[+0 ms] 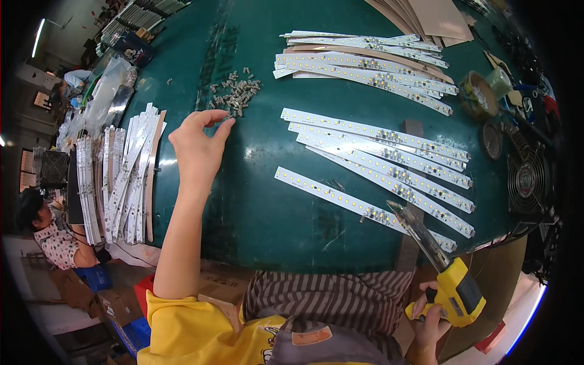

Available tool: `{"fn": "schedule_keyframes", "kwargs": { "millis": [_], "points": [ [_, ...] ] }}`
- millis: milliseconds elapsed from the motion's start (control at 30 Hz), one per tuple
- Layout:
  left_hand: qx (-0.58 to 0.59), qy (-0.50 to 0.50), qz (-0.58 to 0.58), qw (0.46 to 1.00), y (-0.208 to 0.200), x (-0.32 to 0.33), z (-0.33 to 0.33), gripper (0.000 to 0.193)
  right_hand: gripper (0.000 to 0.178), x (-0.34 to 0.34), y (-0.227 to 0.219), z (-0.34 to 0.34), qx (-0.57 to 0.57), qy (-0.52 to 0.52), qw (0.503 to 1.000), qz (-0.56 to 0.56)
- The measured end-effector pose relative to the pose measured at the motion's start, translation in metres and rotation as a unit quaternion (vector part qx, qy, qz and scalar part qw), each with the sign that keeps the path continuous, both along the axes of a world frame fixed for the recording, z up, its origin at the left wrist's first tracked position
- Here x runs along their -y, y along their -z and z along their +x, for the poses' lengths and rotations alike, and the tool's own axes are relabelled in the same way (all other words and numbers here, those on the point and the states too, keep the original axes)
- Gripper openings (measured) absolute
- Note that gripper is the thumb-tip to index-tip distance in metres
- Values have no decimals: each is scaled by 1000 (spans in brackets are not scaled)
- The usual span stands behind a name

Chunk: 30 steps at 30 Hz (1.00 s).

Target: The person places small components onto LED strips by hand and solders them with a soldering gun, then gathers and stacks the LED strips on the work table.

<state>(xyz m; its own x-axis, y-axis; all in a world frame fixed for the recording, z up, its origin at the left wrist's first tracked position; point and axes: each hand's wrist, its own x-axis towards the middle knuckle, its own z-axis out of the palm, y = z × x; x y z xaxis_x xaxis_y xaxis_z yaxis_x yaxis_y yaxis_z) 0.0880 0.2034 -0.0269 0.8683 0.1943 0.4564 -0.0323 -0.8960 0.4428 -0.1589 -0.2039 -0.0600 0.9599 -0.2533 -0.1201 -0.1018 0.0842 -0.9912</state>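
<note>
My left hand pinches with thumb and index finger at the near edge of a pile of small silvery metal parts. One such part seems to sit between the fingertips, mostly hidden. My right hand is wrapped round the handle of a yellow and black soldering gun. Its metal tip points up and left, over a white LED strip board that lies slanted, nearest me. Beyond it, several more LED strip boards are fanned out.
Another stack of LED strips lies farther back on the green table. Bundles of strips stand at the left. A solder or tape roll and a small fan are at the right. A person sits at far left.
</note>
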Motion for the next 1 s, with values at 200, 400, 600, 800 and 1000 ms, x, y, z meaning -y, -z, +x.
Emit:
{"fn": "schedule_keyframes", "kwargs": {
  "millis": [200, 400, 600, 800, 1000],
  "points": [
    [-36, -3, -49, 998, 4, 2, 5, 15, 50, -1, -3, 2, -1, 19, 1000, -18],
    [-19, 36, -4, 999, 5, -4, 0, 14, 47, 1, -1, 5, 8, 22, 1000, -18],
    [14, 67, 84, 994, 5, -5, -3, 10, 45, 2, -1, 7, 20, 2, 1000, -14],
    [-56, 84, -2, 995, -2, -8, 6, 12, 46, 2, 0, 5, 15, 15, 1000, -6],
    [-30, 127, 176, 976, -6, -8, 2, 10, 45, 6, 2, 4, 8, 24, 999, -21]
  ]
}}
